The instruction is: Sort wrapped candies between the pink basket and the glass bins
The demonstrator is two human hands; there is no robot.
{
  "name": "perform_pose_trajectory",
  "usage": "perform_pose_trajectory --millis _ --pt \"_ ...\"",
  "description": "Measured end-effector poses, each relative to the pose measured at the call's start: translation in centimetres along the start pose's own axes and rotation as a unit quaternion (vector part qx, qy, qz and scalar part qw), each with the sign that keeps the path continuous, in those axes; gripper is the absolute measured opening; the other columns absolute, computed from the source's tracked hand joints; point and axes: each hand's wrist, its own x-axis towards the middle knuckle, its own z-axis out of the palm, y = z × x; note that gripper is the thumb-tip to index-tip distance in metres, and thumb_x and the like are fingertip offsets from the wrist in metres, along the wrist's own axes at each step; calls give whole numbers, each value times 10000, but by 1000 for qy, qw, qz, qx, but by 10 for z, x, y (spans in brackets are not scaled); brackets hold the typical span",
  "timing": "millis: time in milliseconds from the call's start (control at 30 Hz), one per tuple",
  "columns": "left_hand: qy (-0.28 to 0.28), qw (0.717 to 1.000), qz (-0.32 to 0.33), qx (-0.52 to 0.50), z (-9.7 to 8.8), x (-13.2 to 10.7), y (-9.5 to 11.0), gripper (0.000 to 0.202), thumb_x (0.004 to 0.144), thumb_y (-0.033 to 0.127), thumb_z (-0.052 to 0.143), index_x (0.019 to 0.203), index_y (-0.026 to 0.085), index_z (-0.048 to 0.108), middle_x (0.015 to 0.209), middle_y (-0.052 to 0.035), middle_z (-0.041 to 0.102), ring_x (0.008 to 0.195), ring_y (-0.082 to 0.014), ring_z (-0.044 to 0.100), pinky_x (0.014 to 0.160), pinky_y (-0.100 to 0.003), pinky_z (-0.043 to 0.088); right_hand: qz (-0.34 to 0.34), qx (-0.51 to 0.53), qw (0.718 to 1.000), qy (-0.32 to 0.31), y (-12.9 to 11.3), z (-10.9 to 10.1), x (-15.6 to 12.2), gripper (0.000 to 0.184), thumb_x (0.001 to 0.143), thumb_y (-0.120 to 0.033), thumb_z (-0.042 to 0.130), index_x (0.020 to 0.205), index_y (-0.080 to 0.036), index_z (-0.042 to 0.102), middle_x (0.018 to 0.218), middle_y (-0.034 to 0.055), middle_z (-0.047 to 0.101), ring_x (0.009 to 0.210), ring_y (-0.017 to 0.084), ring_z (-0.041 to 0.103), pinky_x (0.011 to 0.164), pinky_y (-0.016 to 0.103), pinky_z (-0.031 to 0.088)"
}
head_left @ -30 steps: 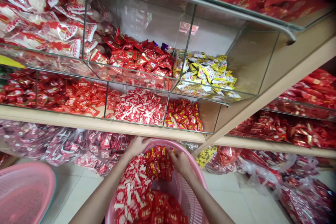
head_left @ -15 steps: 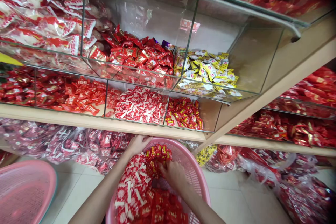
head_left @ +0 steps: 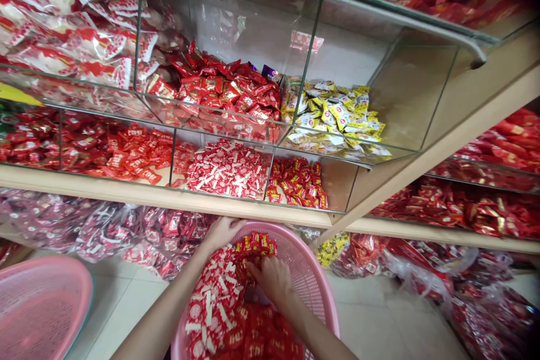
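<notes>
A pink plastic basket (head_left: 318, 275) stands below the shelf edge, holding wrapped candies. At its far rim, my left hand (head_left: 225, 232) rests with the fingers over the edge, gripping it. My right hand (head_left: 272, 277) is inside the basket, its fingers curled at a small heap of red candies with yellow print (head_left: 258, 244); the fingertips are partly hidden among them. To the left lie red-and-white wrapped candies (head_left: 213, 298). Nearer to me are plain red packets with pale print (head_left: 257, 332).
Glass-fronted shelf bins (head_left: 228, 171) hold several kinds of wrapped candy. A wooden shelf edge (head_left: 126, 194) runs just behind the basket. Another pink basket (head_left: 46, 304) sits on the floor at left. Plastic bags of candy (head_left: 476, 292) lie under the shelf.
My right hand has shifted slightly up among the red-and-yellow candies, its thumb now further left. My left hand stays at the rim.
</notes>
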Motion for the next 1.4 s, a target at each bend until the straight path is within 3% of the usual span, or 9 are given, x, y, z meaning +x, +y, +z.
perform_pose_trajectory --millis 300,667,833,933,1067,1167,1267,1400 --pt "-4 1000 -9 -2 -1 -1 4 416 761 467 510 1074 230 646 1037 -36 684 1012 -245 588 841 -278 425 -17 28 999 -2 5 1 -6 366 881 -408 389 843 -154 649 816 104 681 767 217 645 626 265 430" --pt "-7 1000 16 3 1 1 -2 444 790 517 450 1072 235 646 1046 -43 680 978 -239 606 846 -281 422 -1 55 998 4 2 -8 -2 337 891 -350 369 851 -157 642 822 103 680 747 203 645 591 248 395" --pt "-13 1000 19 -4 -1 0 0 477 798 537 422 1087 222 634 1092 -50 660 1008 -240 594 868 -295 420 -26 85 995 48 8 -57 -6 359 874 -404 387 735 -185 635 692 64 665 624 166 605 528 234 313" --pt "-9 1000 10 2 -1 0 3 477 789 536 435 1089 220 633 1083 -53 665 999 -243 598 870 -301 423 -60 134 981 125 17 -102 -2 432 888 -432 339 649 -187 604 568 25 608 495 115 509 501 232 263" --pt "-1 1000 10 11 -2 -1 5 448 792 519 440 1093 246 628 1091 -42 662 1010 -239 596 843 -278 432 -24 177 958 225 40 -149 28 482 888 -472 293 665 -178 603 537 19 581 480 102 472 518 218 281" --pt "-12 1000 14 12 -2 -1 4 449 801 524 417 1072 245 642 1079 -37 667 991 -237 606 817 -266 440 62 141 955 253 60 -166 62 443 864 -478 331 731 -181 632 650 58 633 606 143 557 560 226 320" --pt "-11 1000 9 18 -3 -1 3 463 797 531 420 1027 214 666 1048 -60 678 974 -242 612 811 -267 441 136 96 960 224 73 -173 93 438 829 -506 380 843 -166 656 825 127 662 771 217 611 618 264 377" --pt "-2 999 15 29 -3 -2 1 450 797 532 419 984 218 681 1012 -67 691 947 -242 621 807 -269 438 151 63 969 187 71 -178 115 565 790 -593 400 948 -111 647 937 194 647 888 282 612 707 336 430"
